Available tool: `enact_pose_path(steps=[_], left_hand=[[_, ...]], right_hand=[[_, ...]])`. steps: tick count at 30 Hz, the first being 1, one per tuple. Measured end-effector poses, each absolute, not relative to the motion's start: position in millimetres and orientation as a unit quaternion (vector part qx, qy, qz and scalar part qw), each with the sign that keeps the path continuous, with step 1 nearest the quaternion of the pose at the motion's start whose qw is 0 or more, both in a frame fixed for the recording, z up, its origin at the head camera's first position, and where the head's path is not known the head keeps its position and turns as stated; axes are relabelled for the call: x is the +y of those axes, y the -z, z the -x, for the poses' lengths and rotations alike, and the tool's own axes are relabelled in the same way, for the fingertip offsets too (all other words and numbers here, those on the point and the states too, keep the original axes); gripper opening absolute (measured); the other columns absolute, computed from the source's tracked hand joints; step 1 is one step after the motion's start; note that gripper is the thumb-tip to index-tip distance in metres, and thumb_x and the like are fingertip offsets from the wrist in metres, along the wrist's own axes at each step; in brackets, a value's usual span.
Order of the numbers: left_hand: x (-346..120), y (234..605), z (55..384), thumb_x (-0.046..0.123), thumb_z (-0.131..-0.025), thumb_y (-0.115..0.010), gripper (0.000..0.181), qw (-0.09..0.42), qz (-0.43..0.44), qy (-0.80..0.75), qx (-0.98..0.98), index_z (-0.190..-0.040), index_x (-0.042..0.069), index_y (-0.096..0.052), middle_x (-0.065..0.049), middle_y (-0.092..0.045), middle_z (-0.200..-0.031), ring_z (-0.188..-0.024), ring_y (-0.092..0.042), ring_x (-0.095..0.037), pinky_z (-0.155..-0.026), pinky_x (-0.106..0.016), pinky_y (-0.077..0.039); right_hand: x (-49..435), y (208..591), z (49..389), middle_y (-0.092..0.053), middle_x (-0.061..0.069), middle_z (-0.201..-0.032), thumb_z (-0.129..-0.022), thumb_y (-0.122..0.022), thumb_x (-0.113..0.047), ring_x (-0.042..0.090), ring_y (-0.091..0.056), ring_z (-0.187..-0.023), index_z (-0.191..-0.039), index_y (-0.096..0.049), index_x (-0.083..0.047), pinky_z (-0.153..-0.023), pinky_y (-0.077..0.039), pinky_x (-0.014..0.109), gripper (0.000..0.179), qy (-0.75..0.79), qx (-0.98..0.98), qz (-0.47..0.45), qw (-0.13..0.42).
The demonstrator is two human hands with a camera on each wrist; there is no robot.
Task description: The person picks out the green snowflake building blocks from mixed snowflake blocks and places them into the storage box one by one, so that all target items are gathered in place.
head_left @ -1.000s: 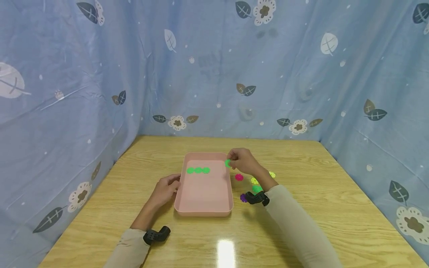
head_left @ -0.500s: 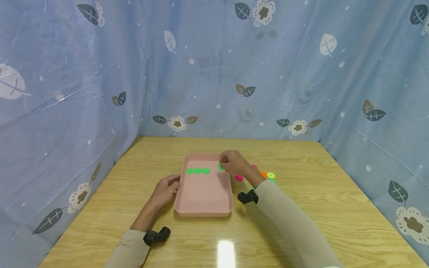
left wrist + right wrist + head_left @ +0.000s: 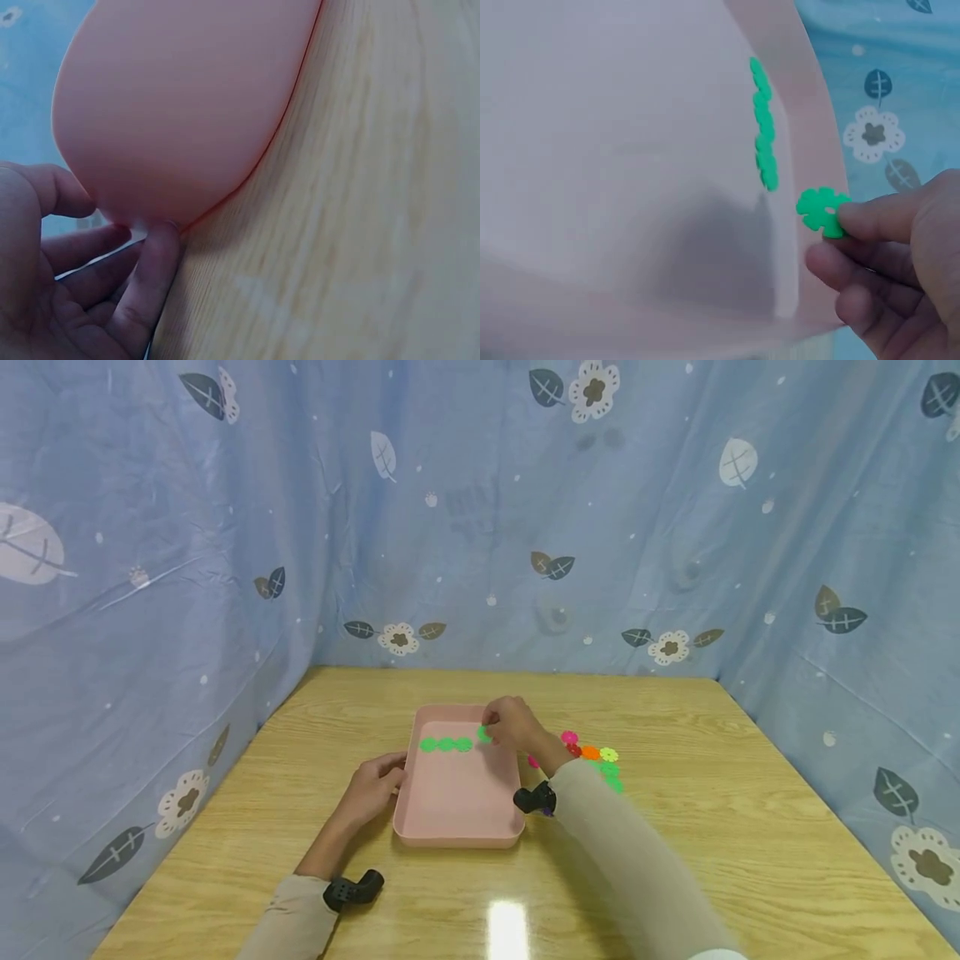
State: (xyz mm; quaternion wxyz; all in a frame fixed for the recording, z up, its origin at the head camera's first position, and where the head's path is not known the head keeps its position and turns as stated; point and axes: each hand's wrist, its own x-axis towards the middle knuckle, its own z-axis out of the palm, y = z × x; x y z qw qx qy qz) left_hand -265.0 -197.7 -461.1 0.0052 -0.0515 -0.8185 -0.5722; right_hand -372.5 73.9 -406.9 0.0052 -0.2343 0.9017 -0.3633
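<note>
My right hand (image 3: pixel 512 723) pinches a green plastic snowflake disc (image 3: pixel 819 210) between thumb and forefinger, above the far right part of a pink tray (image 3: pixel 457 810). On the tray floor, three green snowflake discs (image 3: pixel 447 744) lie in a row, to the left of the held one. In the right wrist view this row (image 3: pixel 763 124) runs near the tray wall, and a gap separates it from the held disc. My left hand (image 3: pixel 375 787) holds the tray's left side. Seen from the left wrist, its fingertips (image 3: pixel 79 202) meet the outer wall of the tray.
Several loose snowflake discs lie on the wooden table (image 3: pixel 675 827) right of the tray, among them an orange one (image 3: pixel 591 752), a yellow one (image 3: pixel 609 754) and a pink one (image 3: pixel 570 737). My right forearm partly covers them. A patterned blue curtain (image 3: pixel 480 527) surrounds the table.
My right hand has carried the green snowflake disc leftward, from the tray's right rim to above its floor, closer to the row. The left hand has stayed at the tray's side.
</note>
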Motion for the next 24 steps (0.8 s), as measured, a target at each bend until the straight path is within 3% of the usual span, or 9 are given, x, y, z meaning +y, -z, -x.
enact_pose_path(steps=[5, 9, 12, 16, 18, 24], left_hand=[[-198.0, 462.2, 264.6, 0.013, -0.100, -0.053, 0.045, 0.007, 0.047, 0.572, -0.819, -0.143, 0.003, -0.056, -0.017, -0.066, -0.129, -0.094, -0.070, -0.024, -0.075, -0.036, -0.062], [-197.7, 460.9, 265.2, 0.013, -0.100, -0.052, 0.045, 0.009, 0.051, 0.572, -0.819, -0.143, 0.003, -0.056, -0.017, -0.066, -0.129, -0.095, -0.070, -0.024, -0.076, -0.036, -0.062], [-197.8, 460.7, 264.9, 0.013, -0.100, -0.052, 0.045, 0.010, 0.051, 0.572, -0.819, -0.143, 0.002, -0.056, -0.017, -0.066, -0.129, -0.095, -0.070, -0.024, -0.076, -0.036, -0.062], [-197.9, 460.9, 264.8, 0.013, -0.100, -0.052, 0.045, 0.010, 0.048, 0.572, -0.819, -0.144, 0.003, -0.055, -0.017, -0.066, -0.128, -0.095, -0.070, -0.024, -0.076, -0.036, -0.062], [-198.0, 461.4, 264.9, 0.013, -0.100, -0.052, 0.045, 0.010, 0.049, 0.570, -0.820, -0.144, 0.002, -0.055, -0.017, -0.066, -0.128, -0.095, -0.069, -0.024, -0.075, -0.036, -0.062], [-197.8, 461.2, 265.6, 0.013, -0.100, -0.051, 0.046, 0.008, 0.052, 0.574, -0.817, -0.144, 0.003, -0.055, -0.017, -0.067, -0.128, -0.093, -0.070, -0.024, -0.075, -0.036, -0.062]], right_hand=[[69.8, 410.7, 373.6, -0.073, 0.006, -0.089, -0.090, -0.071, -0.003, 0.018, -0.067, -0.076, -0.089, -0.075, -0.004, -0.070, -0.058, 0.033, 0.005, 0.320, 0.920, 0.227, -0.012], [67.9, 412.1, 376.2, -0.068, 0.000, -0.082, -0.090, -0.071, -0.004, 0.015, -0.061, -0.074, -0.084, -0.075, -0.007, -0.068, -0.055, 0.031, 0.008, 0.281, 0.935, 0.216, -0.023], [65.2, 414.2, 378.3, -0.047, -0.005, -0.062, -0.089, -0.068, -0.001, 0.011, -0.040, -0.057, -0.065, -0.062, -0.010, -0.055, -0.041, 0.026, 0.026, 0.261, 0.940, 0.218, -0.019], [61.2, 414.7, 378.7, -0.021, -0.003, -0.057, -0.089, -0.064, 0.001, 0.014, -0.017, -0.053, -0.054, -0.040, -0.014, -0.050, -0.023, 0.028, 0.046, 0.241, 0.945, 0.219, -0.004], [59.6, 414.0, 377.4, -0.021, -0.004, -0.055, -0.090, -0.065, 0.000, 0.014, -0.018, -0.051, -0.053, -0.039, -0.014, -0.049, -0.024, 0.027, 0.048, 0.229, 0.950, 0.211, 0.001], [57.0, 411.6, 374.5, -0.046, 0.000, -0.061, -0.091, -0.073, -0.008, 0.015, -0.044, -0.056, -0.062, -0.057, -0.010, -0.056, -0.040, 0.028, 0.033, 0.193, 0.962, 0.192, 0.006]])
